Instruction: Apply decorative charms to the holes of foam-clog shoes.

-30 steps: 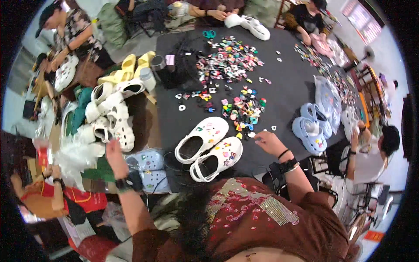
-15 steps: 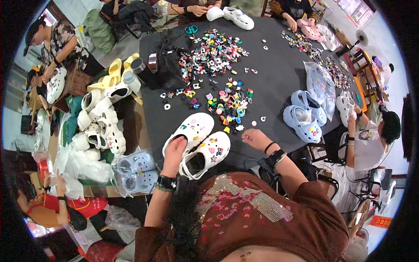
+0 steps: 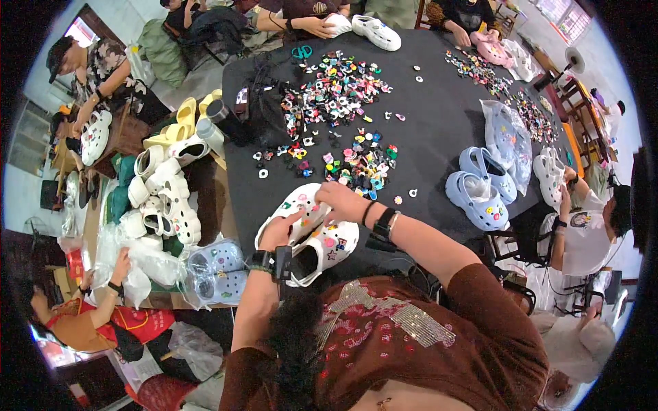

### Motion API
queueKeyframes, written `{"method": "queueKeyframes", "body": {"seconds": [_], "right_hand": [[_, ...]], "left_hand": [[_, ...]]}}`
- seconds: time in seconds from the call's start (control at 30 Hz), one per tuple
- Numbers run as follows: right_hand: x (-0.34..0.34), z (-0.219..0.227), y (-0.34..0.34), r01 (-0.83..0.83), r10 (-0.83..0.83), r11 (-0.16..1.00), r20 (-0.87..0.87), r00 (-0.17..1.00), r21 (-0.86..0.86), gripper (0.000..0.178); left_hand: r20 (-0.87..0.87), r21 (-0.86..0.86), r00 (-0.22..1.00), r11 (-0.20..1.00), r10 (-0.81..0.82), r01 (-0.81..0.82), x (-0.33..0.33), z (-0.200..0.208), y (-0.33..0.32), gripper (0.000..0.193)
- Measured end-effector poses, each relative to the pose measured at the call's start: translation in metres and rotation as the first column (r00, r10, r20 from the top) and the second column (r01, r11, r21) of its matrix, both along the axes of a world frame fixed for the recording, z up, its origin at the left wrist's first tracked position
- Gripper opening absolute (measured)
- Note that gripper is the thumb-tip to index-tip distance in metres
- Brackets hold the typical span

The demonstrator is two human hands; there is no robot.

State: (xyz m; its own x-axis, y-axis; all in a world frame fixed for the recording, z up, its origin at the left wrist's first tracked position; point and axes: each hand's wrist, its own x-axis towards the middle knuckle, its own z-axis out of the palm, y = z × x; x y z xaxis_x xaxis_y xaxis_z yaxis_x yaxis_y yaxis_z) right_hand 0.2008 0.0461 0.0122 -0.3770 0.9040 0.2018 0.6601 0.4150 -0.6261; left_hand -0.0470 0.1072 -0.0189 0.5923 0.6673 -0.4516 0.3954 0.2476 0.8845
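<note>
A pair of white clogs with colourful charms stands side by side at the near edge of the black table. My left hand (image 3: 277, 231) grips the left clog (image 3: 291, 203) at its foot opening, some fingers inside it. Over the same clog's upper, my right hand (image 3: 341, 203) has its fingers pinched together. Whatever they may hold is too small or hidden to make out. The right clog (image 3: 337, 241) sits close under my right wrist, with several charms on its upper. Just beyond my hands lies a heap of small colourful shoe charms (image 3: 367, 161).
A larger charm pile (image 3: 343, 85) spreads farther back. Light blue clogs (image 3: 478, 195) stand at right, beside a bagged pair (image 3: 507, 137). White clogs (image 3: 171, 198) and bagged blue ones (image 3: 218, 270) crowd the left side. A dark tumbler (image 3: 226, 118) lies there. Other people work around the table.
My right hand has moved left from the bare tabletop onto the left clog's upper. My left hand stays at that clog's opening, its fingers shifted slightly. The view has tilted a little.
</note>
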Motion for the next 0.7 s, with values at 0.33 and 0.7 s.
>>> {"method": "queueKeyframes", "body": {"seconds": [0.33, 0.7], "right_hand": [[-0.013, -0.024, 0.034, -0.004, 0.005, 0.998, 0.006, 1.0, -0.065, 0.029], [-0.009, -0.032, 0.036, 0.041, -0.062, 0.984, -0.118, 0.991, -0.172, 0.012]], "left_hand": [[0.053, -0.401, 0.898, 0.833, 0.437, -0.382, 0.023, -0.009, -0.008, 0.022], [-0.127, -0.035, 0.989, 0.996, 0.082, -0.087, 0.022, 0.019, -0.004, 0.017]]}}
